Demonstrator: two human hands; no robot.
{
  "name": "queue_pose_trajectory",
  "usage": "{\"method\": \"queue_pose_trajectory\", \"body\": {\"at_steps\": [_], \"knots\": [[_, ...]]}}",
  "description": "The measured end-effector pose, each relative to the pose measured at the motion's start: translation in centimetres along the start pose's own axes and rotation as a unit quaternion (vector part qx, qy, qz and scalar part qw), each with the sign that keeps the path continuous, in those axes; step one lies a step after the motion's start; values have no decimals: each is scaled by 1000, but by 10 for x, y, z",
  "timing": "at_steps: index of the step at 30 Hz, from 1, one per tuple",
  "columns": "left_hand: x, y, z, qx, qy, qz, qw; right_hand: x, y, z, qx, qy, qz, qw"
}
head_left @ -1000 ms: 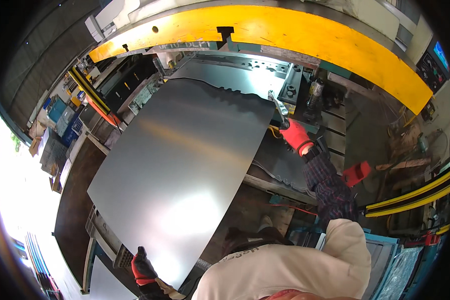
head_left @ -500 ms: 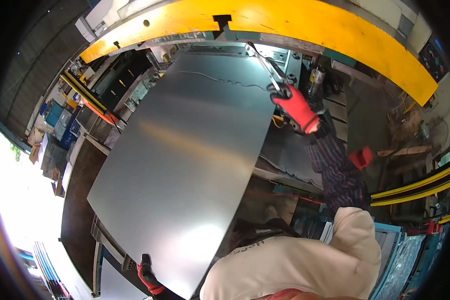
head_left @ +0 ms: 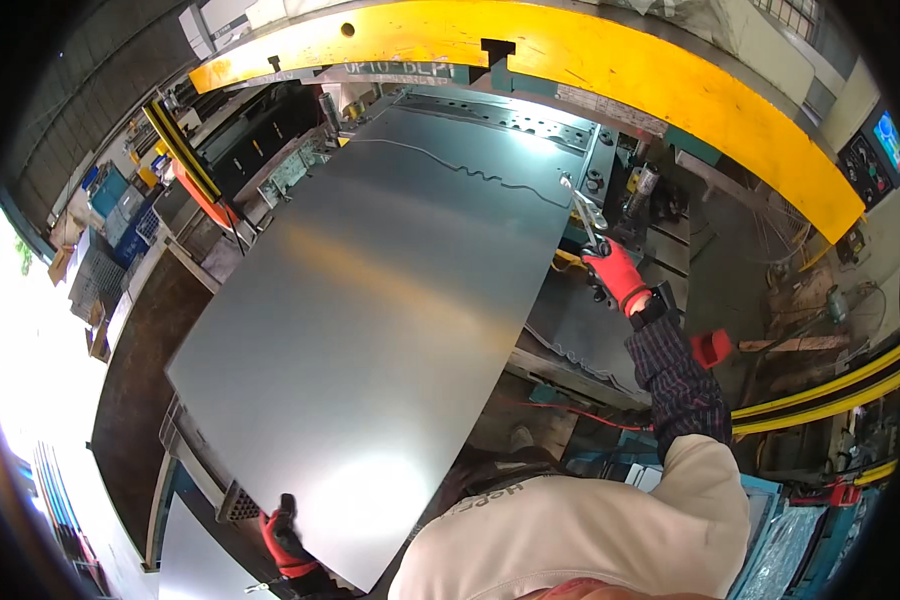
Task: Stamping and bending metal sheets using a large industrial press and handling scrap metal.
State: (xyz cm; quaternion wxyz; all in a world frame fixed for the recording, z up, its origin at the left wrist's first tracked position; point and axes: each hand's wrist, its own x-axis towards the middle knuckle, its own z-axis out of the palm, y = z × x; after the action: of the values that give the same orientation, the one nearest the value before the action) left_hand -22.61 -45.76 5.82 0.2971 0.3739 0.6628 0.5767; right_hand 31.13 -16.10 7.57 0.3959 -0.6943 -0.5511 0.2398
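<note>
A large bare metal sheet point(head_left: 360, 300) slopes from the press bed down toward me. My left hand point(head_left: 287, 540), in a red and black glove, grips the sheet's near left edge, thumb on top and fingers hidden underneath. My right hand point(head_left: 618, 272), gloved alike, is closed round a long metal tool point(head_left: 586, 215) that looks like pliers or tongs. Its tip points up and left, by the sheet's right edge near a wavy cut line point(head_left: 480, 172). Whether the tip touches the sheet, I cannot tell.
A yellow press beam point(head_left: 420, 32) arches across the far side above a perforated die plate point(head_left: 510, 118). Another wavy-edged sheet point(head_left: 590, 325) lies lower right. Yellow-black guard posts point(head_left: 182, 152) stand left, with more rails point(head_left: 820, 395) at right. A control panel point(head_left: 870, 155) is far right.
My right hand has drawn the tool back from the die, toward me and to the right. The left hand keeps its grip on the sheet. The whole view has shifted slightly.
</note>
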Motion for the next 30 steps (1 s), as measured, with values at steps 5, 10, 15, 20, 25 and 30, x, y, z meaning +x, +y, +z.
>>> {"method": "queue_pose_trajectory", "body": {"at_steps": [5, 10, 15, 20, 25, 30], "knots": [[-6, -4, 23, -152, 36, -40, 987, -10, -19, -1, -98, -24, 51, 994], [0, -27, 12, -191, 2, -37, 981, -11, -18, 0, -88, -35, 21, 995], [0, -29, 15, -201, 12, -14, 979, -43, -34, 7, -102, -7, -58, 993], [-2, -41, 4, -183, 13, -25, 983, -98, -56, 8, -23, -99, -75, 992], [-1, -89, -16, -239, 40, -21, 970, -159, -51, 6, -4, -68, -86, 994], [0, -49, -2, -190, -22, -21, 981, -176, -60, -25, 228, 1, -108, 968]]}}
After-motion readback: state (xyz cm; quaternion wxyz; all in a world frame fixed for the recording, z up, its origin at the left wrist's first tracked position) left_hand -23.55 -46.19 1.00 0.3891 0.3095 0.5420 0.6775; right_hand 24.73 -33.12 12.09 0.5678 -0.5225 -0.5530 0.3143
